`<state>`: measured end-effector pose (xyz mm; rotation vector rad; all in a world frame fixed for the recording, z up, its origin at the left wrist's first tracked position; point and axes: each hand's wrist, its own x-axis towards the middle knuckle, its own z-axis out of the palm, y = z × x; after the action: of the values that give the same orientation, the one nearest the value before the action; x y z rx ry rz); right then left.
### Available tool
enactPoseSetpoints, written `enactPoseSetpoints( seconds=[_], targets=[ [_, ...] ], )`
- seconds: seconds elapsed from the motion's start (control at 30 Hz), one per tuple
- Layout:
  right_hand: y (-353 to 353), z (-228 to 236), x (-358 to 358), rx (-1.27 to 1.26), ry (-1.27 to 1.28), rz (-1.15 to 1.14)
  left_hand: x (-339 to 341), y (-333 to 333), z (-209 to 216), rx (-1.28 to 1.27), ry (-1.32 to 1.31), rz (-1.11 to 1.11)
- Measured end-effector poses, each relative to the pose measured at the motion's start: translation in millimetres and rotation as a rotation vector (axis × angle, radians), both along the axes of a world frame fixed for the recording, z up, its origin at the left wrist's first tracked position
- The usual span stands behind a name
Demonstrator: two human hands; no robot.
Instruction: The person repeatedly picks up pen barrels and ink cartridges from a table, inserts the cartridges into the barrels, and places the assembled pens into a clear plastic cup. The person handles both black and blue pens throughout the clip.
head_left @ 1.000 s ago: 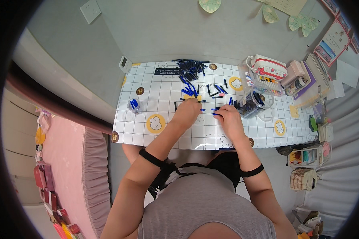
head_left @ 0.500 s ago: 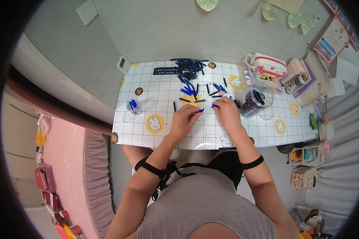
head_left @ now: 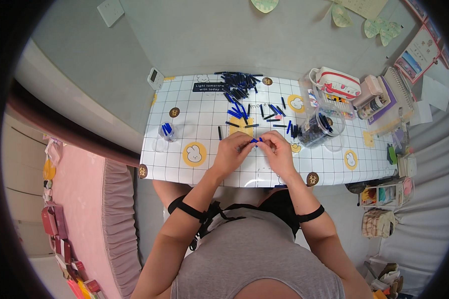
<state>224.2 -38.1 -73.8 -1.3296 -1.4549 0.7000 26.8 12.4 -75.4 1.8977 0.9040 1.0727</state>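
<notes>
My left hand (head_left: 233, 150) pinches a small blue piece (head_left: 253, 141) that looks like an ink cartridge. Right beside it, my right hand (head_left: 277, 152) is closed in a pinch on another blue piece (head_left: 261, 140); whether the two pieces touch I cannot tell. Beyond my hands lie loose blue and black ink cartridges (head_left: 238, 111), with a dense heap of them (head_left: 240, 82) at the table's far edge. A clear jar (head_left: 340, 122) rests tilted on the right, dark cartridges inside. On the left, a small clear cup (head_left: 168, 133) holds a few blue ones upright.
The table has a white gridded cover (head_left: 194, 109). Behind the jar are a white and red pencil case (head_left: 336, 82), a clear organizer with pens, and notebooks (head_left: 396, 92). A small white timer (head_left: 155, 78) leans at the far left corner. A pink bed (head_left: 80, 209) is to the left.
My right hand has moved left, bringing its blue piece against or close to the one in my left hand. Blue and black cartridges it covered now show near the jar.
</notes>
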Motion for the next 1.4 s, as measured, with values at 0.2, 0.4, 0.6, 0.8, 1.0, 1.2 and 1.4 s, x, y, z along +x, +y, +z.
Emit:
enactPoseSetpoints(
  seconds=[0.2, 0.4, 0.6, 0.8, 1.0, 1.2, 1.4],
  targets=[
    [-4.8, -5.5, -0.5, 0.039, 0.0, 0.015, -2.3, 0.5, 1.7, 0.018, 0.016, -0.021],
    [-4.6, -9.7, -2.0, 0.064, 0.021, -0.003, -2.3, 3.9, -4.6, -0.014, -0.027, -0.02],
    [-5.2, -12.2, -1.8, 0.068, -0.017, -0.039, -1.9, 3.8, -6.5, -0.032, -0.035, -0.015],
    [-6.1, -11.7, -3.2, 0.081, -0.067, -0.056, -1.2, 4.4, -4.6, -0.009, -0.038, -0.014],
    [-6.4, -12.4, -2.4, 0.069, -0.103, -0.086, -3.0, 4.1, -3.9, -0.016, -0.026, -0.044],
    [-11.1, -3.8, -6.5, 0.093, -0.148, -0.11, -2.9, -0.8, 6.1, -0.03, -0.042, -0.065],
    [-21.5, 27.8, -17.1, 0.152, -0.209, -0.058, -24.7, -9.7, 30.0, 0.016, -0.057, -0.084]
  ],
)
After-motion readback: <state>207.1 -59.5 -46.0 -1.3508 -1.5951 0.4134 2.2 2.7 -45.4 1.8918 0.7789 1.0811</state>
